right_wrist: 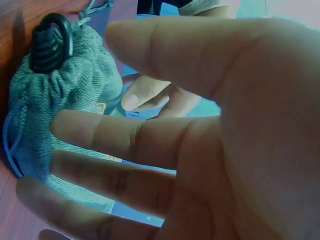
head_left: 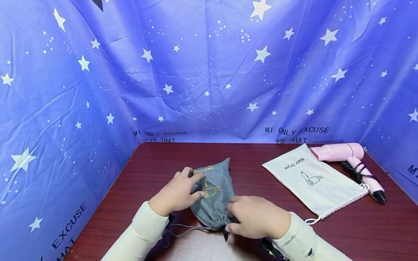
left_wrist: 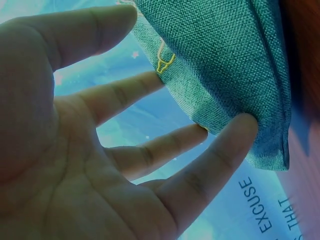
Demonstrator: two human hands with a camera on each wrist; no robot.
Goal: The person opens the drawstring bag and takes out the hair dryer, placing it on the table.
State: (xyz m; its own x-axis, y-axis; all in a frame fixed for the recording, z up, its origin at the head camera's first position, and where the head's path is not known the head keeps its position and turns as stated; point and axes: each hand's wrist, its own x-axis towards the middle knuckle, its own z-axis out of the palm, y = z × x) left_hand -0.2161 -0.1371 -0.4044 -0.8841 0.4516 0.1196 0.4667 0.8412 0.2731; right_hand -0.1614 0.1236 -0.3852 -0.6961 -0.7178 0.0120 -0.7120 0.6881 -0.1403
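Observation:
A grey drawstring bag [head_left: 211,196] with yellow "Hair Dryer" lettering lies on the table between the hands, bulging, its gathered mouth toward the person. My left hand [head_left: 180,191] is spread along its left side, fingertips and thumb on the cloth. In the left wrist view the fingers [left_wrist: 185,185] are nearly straight against the fabric. My right hand [head_left: 257,216] is at the bag's right side near the mouth, with extended fingers [right_wrist: 100,130] against the cloth in the right wrist view. A black ribbed cord end [right_wrist: 47,47] pokes out of the mouth. The bag's contents are hidden.
On the right of the dark red table [head_left: 151,163] lies a flat white drawstring bag [head_left: 309,189] printed "Hair Dryer". Beside it is a pink hair dryer [head_left: 341,152] with its black cord wrapped round the handle. A blue star-patterned curtain [head_left: 211,68] encloses the table.

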